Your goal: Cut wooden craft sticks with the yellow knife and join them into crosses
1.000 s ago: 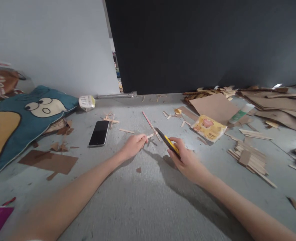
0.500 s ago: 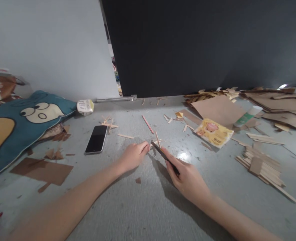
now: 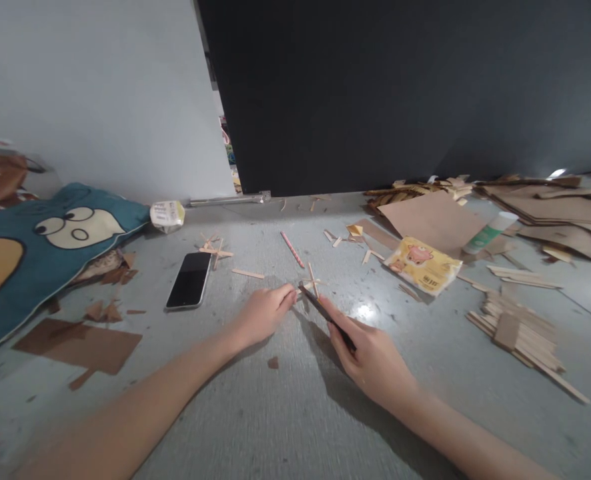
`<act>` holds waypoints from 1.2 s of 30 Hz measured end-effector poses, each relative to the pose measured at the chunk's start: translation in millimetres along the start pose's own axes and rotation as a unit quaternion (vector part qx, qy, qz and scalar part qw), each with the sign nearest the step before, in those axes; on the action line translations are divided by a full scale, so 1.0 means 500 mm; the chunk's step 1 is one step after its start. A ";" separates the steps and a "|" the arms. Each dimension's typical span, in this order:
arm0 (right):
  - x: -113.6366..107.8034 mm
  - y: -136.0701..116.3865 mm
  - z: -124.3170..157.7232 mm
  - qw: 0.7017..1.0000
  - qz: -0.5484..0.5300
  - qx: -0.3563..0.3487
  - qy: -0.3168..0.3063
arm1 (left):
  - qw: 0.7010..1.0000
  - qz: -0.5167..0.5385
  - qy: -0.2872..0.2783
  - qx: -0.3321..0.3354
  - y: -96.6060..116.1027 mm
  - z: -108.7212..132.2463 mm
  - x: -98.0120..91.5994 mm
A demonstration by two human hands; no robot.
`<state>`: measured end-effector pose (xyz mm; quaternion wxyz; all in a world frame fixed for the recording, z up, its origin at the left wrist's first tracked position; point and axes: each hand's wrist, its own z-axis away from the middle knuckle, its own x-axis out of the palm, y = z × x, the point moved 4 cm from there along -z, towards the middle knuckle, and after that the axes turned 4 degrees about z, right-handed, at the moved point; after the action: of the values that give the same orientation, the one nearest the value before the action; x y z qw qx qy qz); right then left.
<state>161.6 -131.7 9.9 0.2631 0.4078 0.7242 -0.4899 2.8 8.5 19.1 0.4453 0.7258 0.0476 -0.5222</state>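
Note:
My right hand (image 3: 375,350) grips a dark, slim utility knife (image 3: 320,308), its tip angled forward and left. That tip meets a small cluster of thin wooden sticks (image 3: 311,280), one of which stands up at a slant. My left hand (image 3: 268,310) is closed in a pinch at the left end of the sticks; the fingers partly hide the piece between them. Just beyond the hands lies a pink patterned stick (image 3: 292,249). A loose wooden stick (image 3: 248,273) rests to the left of it.
On the left are a phone (image 3: 189,281), crossed sticks (image 3: 216,252), brown cardboard (image 3: 83,343) and a teal cushion (image 3: 95,223). To the right lie a yellow packet (image 3: 423,265), a glue stick (image 3: 490,233) and a pile of wooden sticks (image 3: 525,333). A dark panel (image 3: 400,93) stands behind.
The whole view has shifted slightly, so things sit a little further left. Both hands keep nearly the same pose, the knife tip still at the sticks.

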 end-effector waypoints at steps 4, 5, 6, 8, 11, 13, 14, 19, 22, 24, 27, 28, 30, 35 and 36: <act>0.002 0.000 -0.001 1.000 0.001 0.001 0.003 | 1.000 -0.001 0.004 -0.002 -0.002 0.000 0.002; 0.001 0.001 -0.001 1.000 -0.003 0.003 0.006 | 1.000 0.000 0.006 -0.003 -0.002 0.000 0.002; 0.000 0.001 -0.001 1.000 -0.007 0.005 0.009 | 1.000 0.000 0.007 -0.002 -0.002 0.001 0.002; -0.001 0.001 -0.002 1.000 -0.015 0.008 0.013 | 1.000 0.002 0.009 0.000 0.000 0.001 0.002; -0.002 0.000 -0.001 1.000 -0.010 0.005 0.008 | 1.000 0.002 0.008 0.004 0.002 0.001 0.001; -0.001 -0.001 0.000 1.000 -0.006 0.005 0.004 | 1.000 -0.004 0.005 0.005 0.001 0.001 0.001; -0.001 -0.001 0.000 1.000 -0.005 0.004 0.002 | 1.000 -0.007 0.004 0.005 0.001 0.002 0.002; -0.001 -0.002 -0.001 1.000 0.000 0.001 0.000 | 1.000 -0.013 0.000 0.002 0.000 0.003 0.003; -0.001 -0.002 -0.001 1.000 -0.005 0.003 -0.001 | 1.000 -0.024 -0.004 -0.008 0.002 0.004 0.002; -0.002 -0.002 -0.001 1.000 -0.007 0.004 0.001 | 0.999 -0.029 -0.008 -0.013 0.004 0.004 0.001; -0.001 -0.002 0.000 1.000 -0.003 0.003 -0.001 | 0.999 -0.034 -0.014 -0.016 0.008 0.005 0.000; 0.000 -0.002 0.000 1.000 -0.001 0.003 -0.003 | 0.999 -0.035 -0.016 -0.016 0.009 0.005 -0.001; 0.001 -0.002 0.001 1.000 0.000 0.002 -0.007 | 0.999 -0.037 -0.016 -0.015 0.009 0.005 -0.001; 0.000 -0.003 0.002 1.000 0.004 0.000 -0.006 | 1.000 -0.020 -0.005 -0.007 0.008 0.004 0.000; 0.000 -0.003 0.002 1.000 0.005 0.001 -0.006 | 1.000 -0.016 -0.003 -0.007 0.008 0.004 0.000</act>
<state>160.2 -132.7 10.4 0.2696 0.4086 0.7200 -0.4920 3.3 4.7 21.3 0.4416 0.7204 0.0617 -0.5312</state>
